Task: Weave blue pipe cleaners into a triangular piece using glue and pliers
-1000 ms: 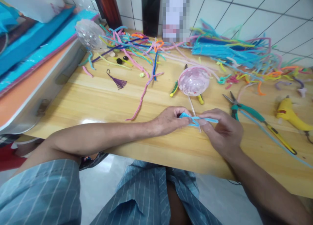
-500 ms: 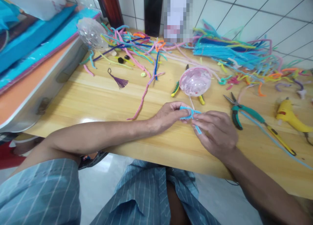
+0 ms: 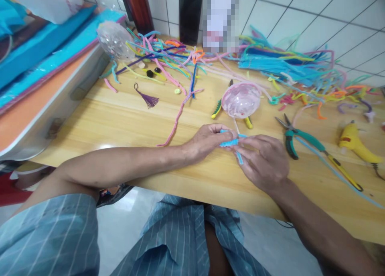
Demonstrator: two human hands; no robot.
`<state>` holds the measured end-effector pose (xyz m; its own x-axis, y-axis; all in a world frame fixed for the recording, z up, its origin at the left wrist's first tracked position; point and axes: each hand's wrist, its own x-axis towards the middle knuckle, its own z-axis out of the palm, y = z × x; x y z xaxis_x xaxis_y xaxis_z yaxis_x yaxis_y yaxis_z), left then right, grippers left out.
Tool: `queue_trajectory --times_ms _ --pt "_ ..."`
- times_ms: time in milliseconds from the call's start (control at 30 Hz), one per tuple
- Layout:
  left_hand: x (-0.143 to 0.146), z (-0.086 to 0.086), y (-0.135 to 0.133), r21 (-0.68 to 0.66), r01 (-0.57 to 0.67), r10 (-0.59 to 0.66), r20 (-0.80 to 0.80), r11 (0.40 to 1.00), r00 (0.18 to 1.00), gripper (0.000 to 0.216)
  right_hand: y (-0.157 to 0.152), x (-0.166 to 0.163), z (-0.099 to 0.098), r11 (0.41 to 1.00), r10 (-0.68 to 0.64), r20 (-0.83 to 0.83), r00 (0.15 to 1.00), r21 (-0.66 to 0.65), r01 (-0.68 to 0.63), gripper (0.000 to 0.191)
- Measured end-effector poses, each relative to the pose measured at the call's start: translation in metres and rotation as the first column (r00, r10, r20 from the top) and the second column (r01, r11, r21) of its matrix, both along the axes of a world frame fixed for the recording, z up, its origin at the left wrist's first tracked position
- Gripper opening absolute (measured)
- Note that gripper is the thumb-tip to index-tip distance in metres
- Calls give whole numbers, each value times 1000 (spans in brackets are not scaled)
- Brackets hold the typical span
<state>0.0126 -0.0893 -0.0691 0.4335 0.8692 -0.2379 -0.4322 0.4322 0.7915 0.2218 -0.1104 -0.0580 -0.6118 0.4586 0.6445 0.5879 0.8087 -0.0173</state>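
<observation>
Between my two hands is a light-blue pipe cleaner [image 3: 229, 142], wound into a short ribbed piece with a loose end hanging down on the right. My left hand [image 3: 212, 138] is closed on the coiled part, thumb on top. My right hand [image 3: 263, 158] pinches the strand at the right end of the coil. Just beyond the hands stands a clear pinkish plastic bowl-like shell [image 3: 241, 101], on top of pliers with yellow-green handles [image 3: 216, 109]. A pale thin strip [image 3: 236, 125] runs from the shell toward my fingers.
Right of my hands lie green-handled pliers [image 3: 290, 133], a yellow cutter [image 3: 344, 172] and a yellow glue gun [image 3: 359, 144]. Many pipe cleaners [image 3: 270, 63] pile along the tiled wall. A purple tassel [image 3: 149, 99] and a twisted pink stem [image 3: 177, 121] lie left, near a metal-edged case [image 3: 60, 107].
My right hand has shifted slightly left, and the loose blue end now hangs more steeply. More of the ribbed coil shows below my left thumb.
</observation>
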Motion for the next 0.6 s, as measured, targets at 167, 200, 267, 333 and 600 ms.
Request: queue_trajectory --times_ms 167,200,267,333,600 --pt "-1 -3 1 3 -1 1 23 1000 1000 34 0 -1 -3 999 -38 6 999 -30 38 28" --pt "-1 -3 1 9 -3 3 25 1000 1000 35 0 -1 -3 998 -43 9 999 -38 43 27" --pt "-2 -2 2 28 -8 7 17 1000 1000 37 0 -2 -1 997 -47 14 999 -57 47 25" --pt "-2 -1 2 46 -22 23 -9 999 1000 39 -1 -2 0 995 -62 -28 998 -81 59 28" --pt "-3 6 -1 81 -77 87 -128 994 988 45 -3 0 1 873 -308 -433 847 -484 70 11"
